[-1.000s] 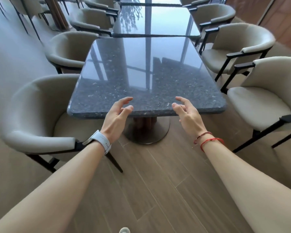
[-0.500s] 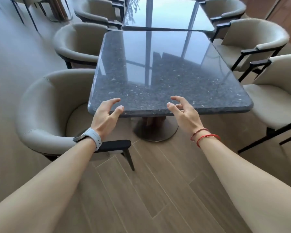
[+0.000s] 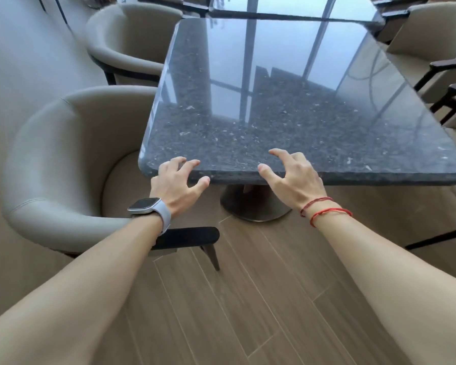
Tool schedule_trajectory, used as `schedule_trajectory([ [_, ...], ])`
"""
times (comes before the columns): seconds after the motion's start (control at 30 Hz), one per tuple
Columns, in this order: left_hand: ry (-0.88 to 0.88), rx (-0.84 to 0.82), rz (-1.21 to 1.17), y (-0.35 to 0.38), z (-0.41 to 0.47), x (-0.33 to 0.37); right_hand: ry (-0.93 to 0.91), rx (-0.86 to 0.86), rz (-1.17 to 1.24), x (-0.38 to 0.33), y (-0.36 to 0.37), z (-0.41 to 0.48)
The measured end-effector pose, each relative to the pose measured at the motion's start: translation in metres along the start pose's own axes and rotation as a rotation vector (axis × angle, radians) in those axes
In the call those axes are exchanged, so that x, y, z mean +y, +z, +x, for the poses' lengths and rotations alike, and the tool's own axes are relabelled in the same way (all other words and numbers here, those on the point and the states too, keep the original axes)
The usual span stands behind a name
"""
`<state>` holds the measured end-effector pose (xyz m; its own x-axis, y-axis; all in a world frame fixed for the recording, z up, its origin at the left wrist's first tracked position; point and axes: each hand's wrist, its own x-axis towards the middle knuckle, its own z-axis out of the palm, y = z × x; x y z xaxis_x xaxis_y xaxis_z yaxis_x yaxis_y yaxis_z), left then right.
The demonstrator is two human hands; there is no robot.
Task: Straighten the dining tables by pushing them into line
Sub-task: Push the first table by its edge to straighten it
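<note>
A dark speckled stone dining table (image 3: 287, 106) on a round metal pedestal base (image 3: 253, 206) stands in front of me, turned at an angle to the second table (image 3: 295, 6) behind it. My left hand (image 3: 175, 183) rests its fingertips on the near edge by the left corner, thumb below the rim, fingers spread. My right hand (image 3: 292, 175) is at the middle of the same edge, fingertips on the top, thumb against the rim. Neither hand is closed around the edge.
A beige tub chair (image 3: 63, 164) with a black armrest (image 3: 190, 237) sits tight against the table's left side, another chair (image 3: 127, 40) beyond it. Chairs with black frames (image 3: 448, 83) line the right side. Wooden plank floor (image 3: 248, 299) lies under my arms.
Both hands have moved forward from just short of the near edge onto it, fingertips now on the tabletop. The view has come closer and shifted left.
</note>
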<state>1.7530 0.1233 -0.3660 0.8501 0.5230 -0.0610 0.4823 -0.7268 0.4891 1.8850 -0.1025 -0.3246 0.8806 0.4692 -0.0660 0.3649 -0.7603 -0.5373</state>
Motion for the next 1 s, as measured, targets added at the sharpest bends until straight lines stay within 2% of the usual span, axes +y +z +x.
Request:
schedule_trajectory([
  [0.23,0.037,0.118,0.179,0.029,0.059,0.000,-0.112,0.093,-0.220,0.028,0.040,0.051],
  [0.43,0.068,0.121,0.387,0.052,0.090,-0.014,-0.190,0.178,-0.298,0.037,0.073,0.085],
  [0.63,0.064,0.180,0.374,0.059,0.093,-0.015,-0.144,0.240,-0.414,0.040,0.095,0.099],
  [1.0,0.051,0.180,0.373,0.060,0.094,-0.017,-0.125,0.252,-0.439,0.040,0.098,0.097],
])
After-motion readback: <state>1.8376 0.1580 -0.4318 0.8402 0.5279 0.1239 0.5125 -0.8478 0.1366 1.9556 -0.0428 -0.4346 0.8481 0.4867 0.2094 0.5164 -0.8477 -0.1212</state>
